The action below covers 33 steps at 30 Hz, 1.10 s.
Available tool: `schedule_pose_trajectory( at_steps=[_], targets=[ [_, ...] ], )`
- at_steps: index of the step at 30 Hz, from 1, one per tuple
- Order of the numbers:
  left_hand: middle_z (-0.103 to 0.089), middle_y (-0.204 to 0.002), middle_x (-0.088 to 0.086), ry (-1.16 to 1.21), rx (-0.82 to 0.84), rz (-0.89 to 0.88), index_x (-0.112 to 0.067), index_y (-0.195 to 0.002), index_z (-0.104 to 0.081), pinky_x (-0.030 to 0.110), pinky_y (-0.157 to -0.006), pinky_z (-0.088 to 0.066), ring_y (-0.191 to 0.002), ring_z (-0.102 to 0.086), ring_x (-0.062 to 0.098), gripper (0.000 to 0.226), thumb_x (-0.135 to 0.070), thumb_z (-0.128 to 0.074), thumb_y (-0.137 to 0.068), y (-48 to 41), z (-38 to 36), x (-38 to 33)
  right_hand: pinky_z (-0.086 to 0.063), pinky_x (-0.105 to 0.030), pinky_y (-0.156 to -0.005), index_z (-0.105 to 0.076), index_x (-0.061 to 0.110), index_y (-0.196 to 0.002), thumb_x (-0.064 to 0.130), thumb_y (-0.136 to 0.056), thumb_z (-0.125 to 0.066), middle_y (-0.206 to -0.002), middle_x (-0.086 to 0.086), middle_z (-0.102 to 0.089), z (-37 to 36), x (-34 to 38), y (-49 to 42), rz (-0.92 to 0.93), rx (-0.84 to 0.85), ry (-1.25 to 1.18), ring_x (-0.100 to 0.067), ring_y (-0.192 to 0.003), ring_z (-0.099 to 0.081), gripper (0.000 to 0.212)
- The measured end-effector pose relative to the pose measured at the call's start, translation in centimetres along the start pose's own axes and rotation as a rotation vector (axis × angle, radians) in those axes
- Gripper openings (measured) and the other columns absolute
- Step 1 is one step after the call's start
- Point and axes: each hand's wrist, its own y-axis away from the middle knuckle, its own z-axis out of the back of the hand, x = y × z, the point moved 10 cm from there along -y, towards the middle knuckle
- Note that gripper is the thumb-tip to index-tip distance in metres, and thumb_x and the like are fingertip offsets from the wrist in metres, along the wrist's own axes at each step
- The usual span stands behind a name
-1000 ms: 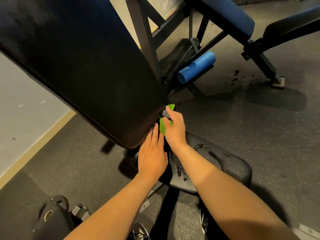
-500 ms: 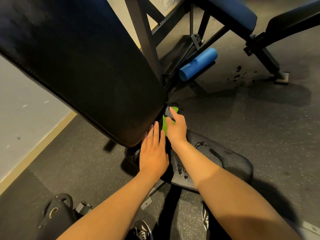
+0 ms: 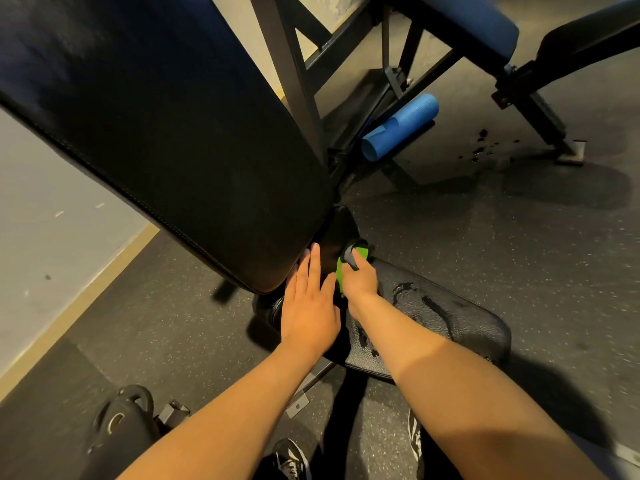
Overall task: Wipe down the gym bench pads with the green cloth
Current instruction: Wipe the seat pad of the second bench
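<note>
Head view has our right hand (image 3: 358, 282) curled round the green cloth (image 3: 340, 276), which is bunched in the gap where the tilted black back pad (image 3: 173, 133) meets the seat pad (image 3: 450, 317). A second ago the forefinger lay stretched along the cloth. Now the fingers are bent, and the cloth wraps a small dark rounded piece (image 3: 349, 256) at the hinge; we cannot tell what that piece is. A green fold shows just above the knuckles, another beside the thumb.

Our left hand (image 3: 308, 306) has hardly shifted. It lies flat with straight fingers holding nothing, and the fingertips touch the lower edge of the back pad.

Wet streaks remain on the seat pad's textured cover, as before. Beyond the bench frame a blue foam roller (image 3: 401, 128) lies on the speckled floor (image 3: 485, 237), with dark wet spots (image 3: 481, 148) near a second bench (image 3: 478, 26).
</note>
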Motion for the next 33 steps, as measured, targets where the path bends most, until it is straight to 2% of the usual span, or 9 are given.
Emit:
schedule_pose_trajectory(
  at_steps=[4, 8, 11, 15, 20, 24, 27, 29, 33],
  targets=[
    [0.02, -0.165, 0.012, 0.039, -0.033, 0.013, -0.023, -0.15, -0.035, 0.039, -0.125, -0.003, -0.154, 0.012, 0.025, 0.057, -0.032, -0.049, -0.096, 0.0, 0.3, 0.1, -0.041, -0.034, -0.109, -0.049, 0.027, -0.146, 0.015, -0.103, -0.049, -0.132, 0.004, -0.048, -0.4, 6.4, 1.2, 0.246, 0.062, 0.028, -0.015, -0.125, -0.048, 0.044],
    [0.017, -0.166, 0.012, 0.038, -0.033, 0.013, -0.026, -0.154, -0.033, 0.039, -0.124, 0.0, -0.154, 0.01, 0.026, 0.061, -0.034, -0.05, -0.096, 0.0, 0.4, 0.0, -0.035, -0.021, -0.097, -0.044, 0.025, -0.148, 0.016, -0.104, -0.045, -0.125, 0.0, -0.045, -0.6, 10.7, 1.6, 0.452, 0.065, 0.148, -0.01, -0.116, -0.046, 0.045],
    [0.015, -0.167, 0.012, 0.046, -0.038, 0.012, -0.027, -0.149, -0.041, 0.04, -0.124, -0.004, -0.155, 0.008, 0.025, 0.056, -0.033, -0.053, -0.094, -0.1, 0.2, 0.1, -0.036, -0.021, -0.096, -0.043, 0.026, -0.149, 0.007, -0.103, -0.039, -0.123, 0.0, -0.038, -0.8, 10.1, -0.1, 0.419, -0.042, 0.151, -0.013, -0.112, -0.047, 0.049],
    [0.009, -0.168, 0.011, 0.07, -0.061, 0.024, -0.028, -0.122, -0.059, 0.04, -0.123, -0.013, -0.155, 0.001, 0.025, 0.032, -0.031, -0.058, -0.09, -0.2, -0.1, 0.2, -0.044, -0.036, -0.104, -0.047, 0.021, -0.144, -0.001, -0.098, -0.035, -0.128, -0.008, -0.039, -0.6, 7.6, -2.0, 0.257, -0.137, -0.008, -0.023, -0.111, -0.049, 0.053],
    [0.006, -0.168, 0.011, 0.085, -0.092, 0.027, -0.031, -0.107, -0.062, 0.038, -0.121, -0.016, -0.154, -0.002, 0.025, 0.021, -0.029, -0.061, -0.087, -0.3, -0.5, 0.4, -0.04, -0.04, -0.109, -0.03, 0.028, -0.153, 0.003, -0.097, -0.04, -0.147, -0.018, -0.036, 0.5, 1.3, -4.5, 0.012, -0.04, 0.274, -0.036, -0.13, -0.043, 0.062],
    [0.001, -0.168, 0.012, 0.096, -0.117, 0.028, -0.03, -0.104, -0.063, 0.039, -0.118, -0.023, -0.154, -0.008, 0.026, 0.018, -0.026, -0.063, -0.086, -0.4, -0.5, 0.4, -0.038, -0.032, -0.101, -0.037, 0.021, -0.152, 0.006, -0.101, -0.041, -0.149, -0.01, -0.036, 0.7, -0.2, -3.8, -0.071, -0.078, 0.138, -0.032, -0.132, -0.044, 0.053],
    [0.005, -0.168, 0.011, 0.112, -0.098, 0.026, -0.028, -0.109, -0.062, 0.039, -0.12, -0.02, -0.155, -0.004, 0.026, 0.021, -0.029, -0.061, -0.089, -0.3, -0.4, 0.3, -0.047, -0.04, -0.102, -0.05, 0.022, -0.144, 0.012, -0.1, -0.046, -0.141, -0.006, -0.049, 0.3, 0.8, -2.5, -0.05, -0.072, 0.058, -0.029, -0.124, -0.052, 0.045],
    [0.007, -0.168, 0.011, 0.134, -0.081, 0.01, -0.026, -0.117, -0.06, 0.039, -0.122, -0.016, -0.155, 0.0, 0.025, 0.026, -0.028, -0.059, -0.091, -0.1, 0.0, 0.3, -0.048, -0.043, -0.103, -0.049, 0.025, -0.145, 0.012, -0.098, -0.051, -0.137, 0.003, -0.05, -0.3, 2.2, -1.0, -0.001, -0.03, -0.034, -0.023, -0.123, -0.052, 0.048],
    [-0.009, -0.167, 0.011, 0.218, -0.107, 0.003, -0.021, -0.123, -0.063, 0.04, -0.12, -0.023, -0.154, -0.007, 0.024, 0.033, -0.025, -0.059, -0.09, 0.8, 1.4, 0.9, -0.048, -0.028, -0.096, -0.05, 0.02, -0.143, 0.017, -0.098, -0.06, -0.128, 0.006, -0.054, -1.3, 8.0, 2.2, 0.277, 0.137, -0.066, -0.009, -0.114, -0.055, 0.046]
  ],
)
